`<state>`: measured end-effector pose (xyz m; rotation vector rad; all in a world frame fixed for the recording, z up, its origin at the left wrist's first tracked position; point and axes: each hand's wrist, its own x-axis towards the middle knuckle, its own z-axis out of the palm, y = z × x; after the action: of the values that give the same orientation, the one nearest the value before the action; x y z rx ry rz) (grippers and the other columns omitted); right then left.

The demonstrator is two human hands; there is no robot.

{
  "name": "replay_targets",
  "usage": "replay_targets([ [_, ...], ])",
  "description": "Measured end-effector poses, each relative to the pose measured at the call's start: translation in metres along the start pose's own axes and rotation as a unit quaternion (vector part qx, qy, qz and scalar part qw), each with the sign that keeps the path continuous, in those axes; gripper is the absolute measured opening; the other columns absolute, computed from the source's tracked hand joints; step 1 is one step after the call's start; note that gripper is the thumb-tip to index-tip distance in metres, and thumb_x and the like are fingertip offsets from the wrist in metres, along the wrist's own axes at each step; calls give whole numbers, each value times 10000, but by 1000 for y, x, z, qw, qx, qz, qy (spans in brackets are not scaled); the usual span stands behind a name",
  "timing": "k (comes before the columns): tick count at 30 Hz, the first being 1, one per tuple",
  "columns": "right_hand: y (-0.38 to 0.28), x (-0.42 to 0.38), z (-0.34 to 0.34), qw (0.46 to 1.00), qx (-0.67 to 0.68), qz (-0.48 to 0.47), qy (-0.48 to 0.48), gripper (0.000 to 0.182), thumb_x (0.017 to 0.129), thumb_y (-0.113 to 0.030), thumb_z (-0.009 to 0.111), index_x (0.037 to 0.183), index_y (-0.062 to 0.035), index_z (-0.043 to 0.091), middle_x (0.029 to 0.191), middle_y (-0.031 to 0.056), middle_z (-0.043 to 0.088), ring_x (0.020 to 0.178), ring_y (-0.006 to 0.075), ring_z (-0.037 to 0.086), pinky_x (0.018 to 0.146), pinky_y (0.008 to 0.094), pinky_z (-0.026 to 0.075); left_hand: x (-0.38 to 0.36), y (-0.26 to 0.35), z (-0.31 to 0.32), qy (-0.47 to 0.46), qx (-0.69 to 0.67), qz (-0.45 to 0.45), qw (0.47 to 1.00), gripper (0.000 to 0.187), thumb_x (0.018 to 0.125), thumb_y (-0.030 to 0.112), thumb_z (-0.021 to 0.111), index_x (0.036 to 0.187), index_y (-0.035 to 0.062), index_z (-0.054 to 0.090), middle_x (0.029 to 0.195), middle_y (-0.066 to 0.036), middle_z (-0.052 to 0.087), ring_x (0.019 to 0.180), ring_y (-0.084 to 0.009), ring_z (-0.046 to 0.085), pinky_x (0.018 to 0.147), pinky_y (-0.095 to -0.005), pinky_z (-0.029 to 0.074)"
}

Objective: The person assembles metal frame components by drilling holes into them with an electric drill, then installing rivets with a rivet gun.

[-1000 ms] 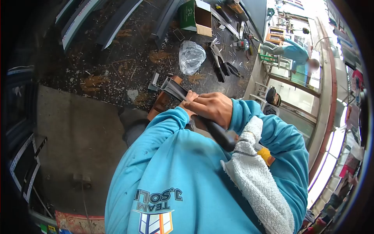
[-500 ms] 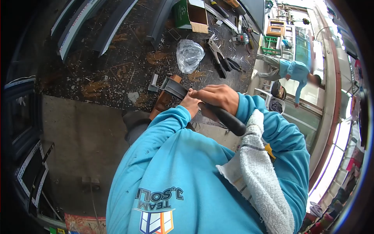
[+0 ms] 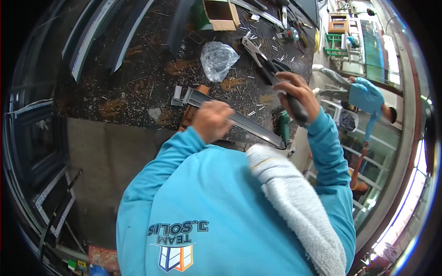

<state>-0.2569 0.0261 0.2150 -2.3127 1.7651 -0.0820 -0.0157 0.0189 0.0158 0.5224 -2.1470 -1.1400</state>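
Long grey metal channel (image 3: 252, 127): is lying aslant on the bench's near edge, one end crossing an orange-brown bar (image 3: 189, 116), the other reaching toward a green-handled tool (image 3: 284, 125); the bar is probably propping that crossed end.
Channel's look: is showing a straight, narrow form, a dark hollow and a bright, lit lower edge; its middle is hiding behind a hand.
Left hand (image 3: 212, 121): is curling over the channel, blurred, perhaps steadying it; whether the fingers are gripping or only hovering, I cannot tell.
Right hand (image 3: 301, 94): is wrapping around a thick black-handled tool (image 3: 299, 112), apart from the channel; its working end is hiding, and the grip around the handle is seemingly for control.
Offcut: a small silvery metal piece (image 3: 177, 94) is lying just beside the channel's far end.
Dark, fleck-strewn bench (image 3: 145, 85): is carrying pale-headed, dark-handled cutters (image 3: 254, 51), a crumpled clear plastic bag (image 3: 217, 62) and an open green cardboard carton (image 3: 224, 24), loose around the work, probably for easy reach.
White towel (image 3: 299, 207): is hanging down the blue shirt (image 3: 184, 184).
Co-worker in blue (image 3: 367, 96): is standing well apart, beyond the bench.
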Motion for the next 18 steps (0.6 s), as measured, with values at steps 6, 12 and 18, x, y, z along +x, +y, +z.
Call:
replay_targets([
  [6,107,-46,112,980,-3,79,-182,195,705,-118,690,882,-126,608,862,118,661,904,334,636,812,449,485,-33,-34,-54,12,110,-161,981,321,746,84,712,1041,29,597,994,-155,606,948,-362,584,852,-440,467],
  [12,150,-55,195,991,-48,75,-102,275,746,-231,715,1007,-172,651,940,61,664,978,272,617,838,424,460,-14,-30,-49,-49,208,-154,965,192,768,-39,620,947,30,626,924,-145,600,849,-356,612,733,-406,494],
  [18,158,-79,233,995,-21,99,17,314,718,-233,690,1017,-151,643,974,66,621,1021,273,577,886,431,439,-4,-27,-48,-95,233,-133,959,118,814,-27,605,917,22,634,867,-133,629,779,-324,645,705,-365,518],
])
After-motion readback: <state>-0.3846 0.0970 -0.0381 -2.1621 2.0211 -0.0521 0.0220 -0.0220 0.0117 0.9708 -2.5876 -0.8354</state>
